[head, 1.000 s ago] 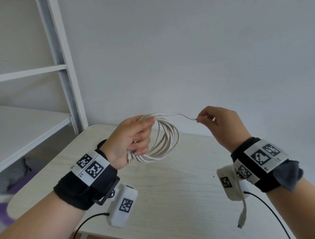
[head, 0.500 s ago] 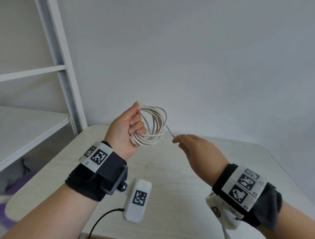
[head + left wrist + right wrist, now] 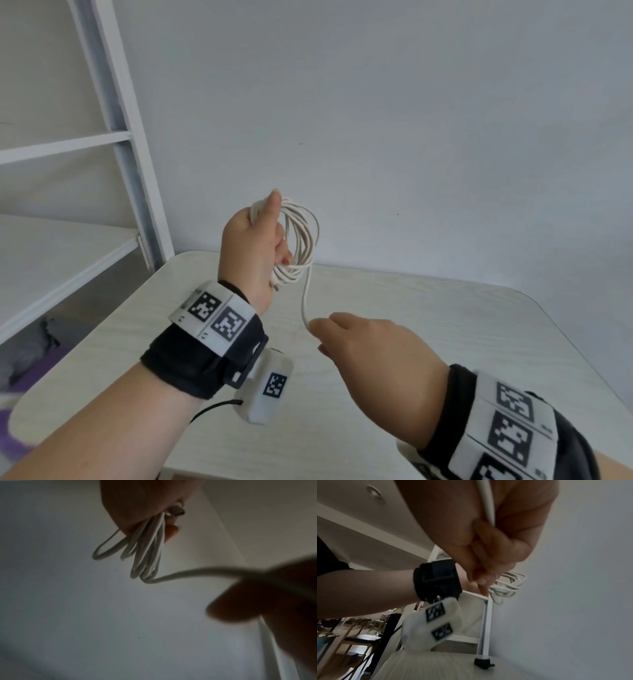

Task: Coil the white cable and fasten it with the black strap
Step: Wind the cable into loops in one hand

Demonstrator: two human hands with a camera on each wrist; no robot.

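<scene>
Several loops of thin white cable (image 3: 301, 240) gripped in left hand (image 3: 255, 250), fingers curled around the bundle above pale wood-grain table (image 3: 445, 325); right hand (image 3: 373, 349) fingers pinch the loose tail.

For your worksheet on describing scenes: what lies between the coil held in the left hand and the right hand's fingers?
One loose stretch of the white cable hangs from the coil in the left hand to the right hand, over the bare table; head view.

L hand (image 3: 253, 250) grips coiled white cable (image 3: 305, 236) | R hand (image 3: 373, 346) pinches its tail
</scene>
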